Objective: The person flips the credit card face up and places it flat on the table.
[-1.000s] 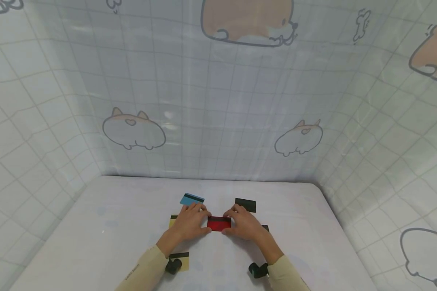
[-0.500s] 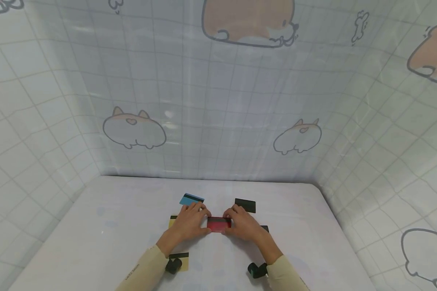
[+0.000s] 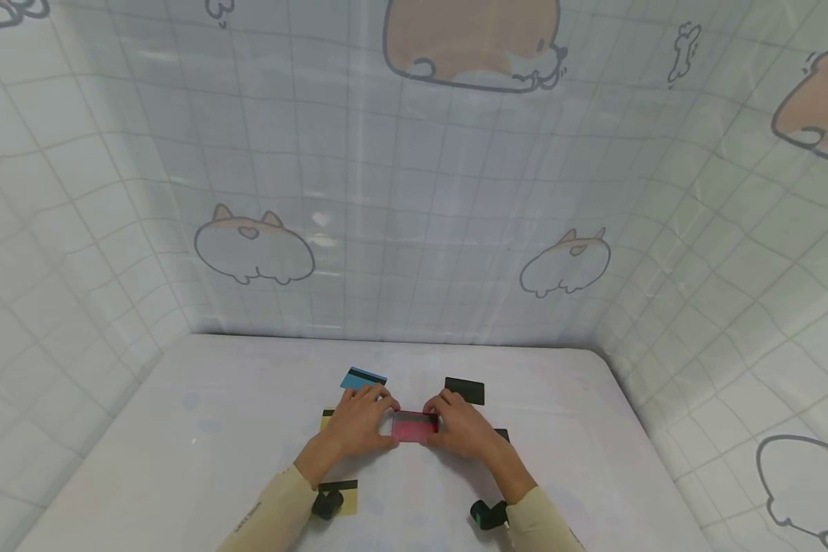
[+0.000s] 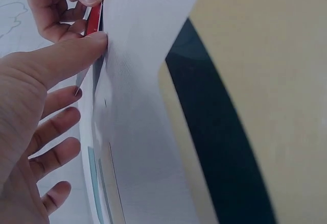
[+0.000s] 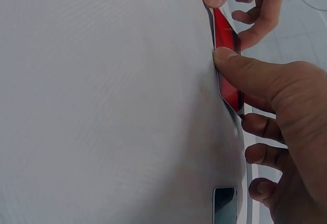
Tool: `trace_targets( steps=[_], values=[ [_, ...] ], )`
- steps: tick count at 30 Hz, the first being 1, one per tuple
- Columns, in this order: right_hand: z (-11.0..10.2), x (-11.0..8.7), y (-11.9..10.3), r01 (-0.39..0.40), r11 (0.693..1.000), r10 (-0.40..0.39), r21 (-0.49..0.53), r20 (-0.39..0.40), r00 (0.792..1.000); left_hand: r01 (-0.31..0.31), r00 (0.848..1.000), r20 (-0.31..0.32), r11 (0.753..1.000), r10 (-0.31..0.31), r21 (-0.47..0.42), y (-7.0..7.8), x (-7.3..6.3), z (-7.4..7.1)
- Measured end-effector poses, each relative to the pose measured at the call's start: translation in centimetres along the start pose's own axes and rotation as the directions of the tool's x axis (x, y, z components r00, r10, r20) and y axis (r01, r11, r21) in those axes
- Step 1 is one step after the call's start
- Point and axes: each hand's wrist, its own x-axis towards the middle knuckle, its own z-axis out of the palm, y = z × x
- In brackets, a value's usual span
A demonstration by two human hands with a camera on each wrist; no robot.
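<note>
A red card [image 3: 415, 429] with a dark stripe along its far edge lies between both hands, mid-table. My left hand [image 3: 359, 422] pinches its left end, thumb on the near edge and fingers at the far edge. At the right end my right hand [image 3: 461, 424] grips it the same way. In the right wrist view the red card [image 5: 227, 71] stands slightly tilted close over the white table, both thumbs along its near edge. The left wrist view shows only a sliver of the card [image 4: 93, 21] between the hands.
Beyond the left hand lies a blue card [image 3: 363, 377] with a black stripe; a yellow card [image 3: 327, 418] is mostly hidden behind that hand. Another yellow card [image 3: 348, 498] sits by the left wrist. Past the right hand lies a black card [image 3: 465, 390], with a dark card [image 3: 502, 434] beside its wrist.
The red card's face has turned from deep red to a paler, shinier pink and shows slightly taller, so its tilt has shifted. Both hands stay almost in place.
</note>
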Motion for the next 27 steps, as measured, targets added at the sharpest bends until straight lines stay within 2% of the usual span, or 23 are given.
trace_targets(
  steps=[10,19,27],
  values=[
    [0.09,0.26,0.34,-0.026,1.0,0.026,0.009,-0.013,1.0,0.009,1.0,-0.004,1.0,-0.009,0.0,-0.18,0.31,-0.15],
    [0.17,0.84,0.66,-0.019,0.999,0.018,-0.033,-0.03,0.999,-0.005,0.999,-0.036,1.0,0.005,0.004,-0.61,0.69,-0.09],
    [-0.12,0.97,0.33,0.012,0.997,-0.018,-0.081,-0.077,0.997,-0.016,0.999,-0.045,1.0,0.017,0.019,-0.9,0.78,0.01]
  ],
)
